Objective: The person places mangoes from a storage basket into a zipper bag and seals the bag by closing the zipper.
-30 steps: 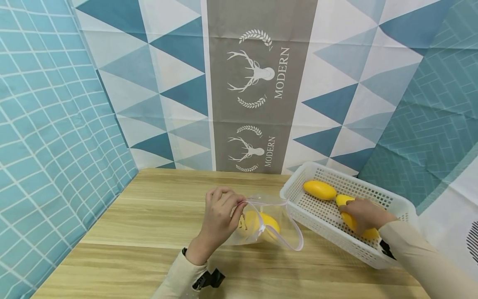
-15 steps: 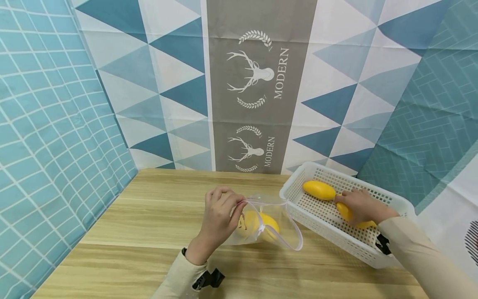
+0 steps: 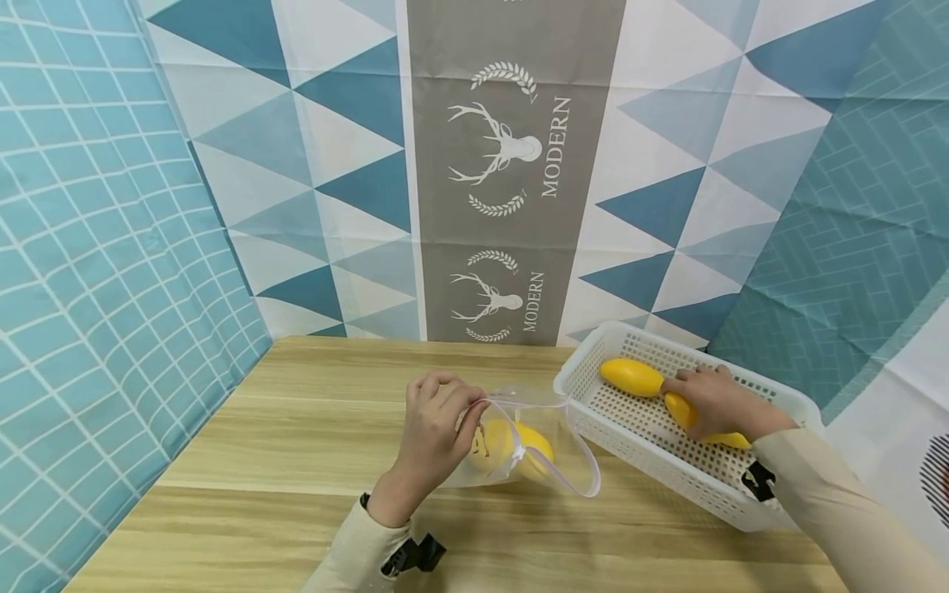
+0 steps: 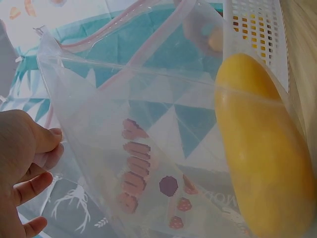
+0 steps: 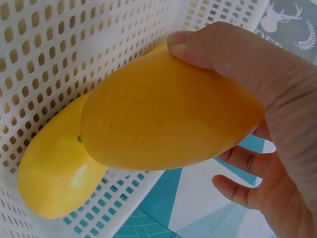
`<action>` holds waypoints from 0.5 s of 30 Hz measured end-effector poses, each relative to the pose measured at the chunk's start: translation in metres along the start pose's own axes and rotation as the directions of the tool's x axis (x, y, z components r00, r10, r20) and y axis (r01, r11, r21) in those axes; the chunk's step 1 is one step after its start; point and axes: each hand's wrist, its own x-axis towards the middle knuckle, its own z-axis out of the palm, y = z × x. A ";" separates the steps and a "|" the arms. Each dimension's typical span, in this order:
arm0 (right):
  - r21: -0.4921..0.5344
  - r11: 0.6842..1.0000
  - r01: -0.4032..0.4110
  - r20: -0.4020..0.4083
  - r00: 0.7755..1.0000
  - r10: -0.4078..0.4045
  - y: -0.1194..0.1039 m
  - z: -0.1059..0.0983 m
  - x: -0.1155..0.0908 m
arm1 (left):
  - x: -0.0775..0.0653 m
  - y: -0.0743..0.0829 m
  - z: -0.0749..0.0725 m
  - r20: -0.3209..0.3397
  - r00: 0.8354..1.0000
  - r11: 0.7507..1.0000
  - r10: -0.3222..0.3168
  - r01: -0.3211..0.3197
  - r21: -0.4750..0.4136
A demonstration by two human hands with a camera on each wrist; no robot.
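My left hand [image 3: 437, 420] pinches the edge of a clear zip bag [image 4: 101, 134], its thumb and forefinger at the opening. The bag has a pink rim, a white slider and small printed pictures, and its mouth gapes toward the basket. One yellow mango [image 4: 262, 148] lies inside it. My right hand [image 3: 715, 401] grips another yellow mango [image 5: 168, 114] over the white basket [image 3: 667, 482], thumb on top. Two more mangoes are in the basket: one [image 3: 630, 376] toward its far left end, the other [image 3: 730, 440] partly hidden beneath my hand.
The bag and basket stand on a wood-grain table [image 3: 296, 461], with the basket at the right. Behind rises a patterned cloth backdrop [image 3: 511, 206]. A blue tile-print sheet [image 3: 96, 247] hangs on the left.
My right hand has closed round a mango in the basket and raised it slightly, shifting a little up and left. My left hand and the bag have stayed nearly still.
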 end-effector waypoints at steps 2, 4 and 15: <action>-0.009 1.000 0.006 -0.021 1.000 -0.006 -0.001 -0.002 0.000 | 0.000 0.000 0.000 0.001 1.000 1.000 -0.001 0.001 0.000; -0.019 1.000 0.013 -0.043 0.999 -0.014 -0.003 -0.004 -0.001 | -0.001 -0.001 0.001 0.001 1.000 1.000 -0.001 0.001 -0.002; -0.046 0.999 0.028 -0.124 0.992 -0.034 -0.010 -0.019 -0.004 | -0.002 -0.002 0.002 0.002 1.000 1.000 -0.002 0.002 -0.003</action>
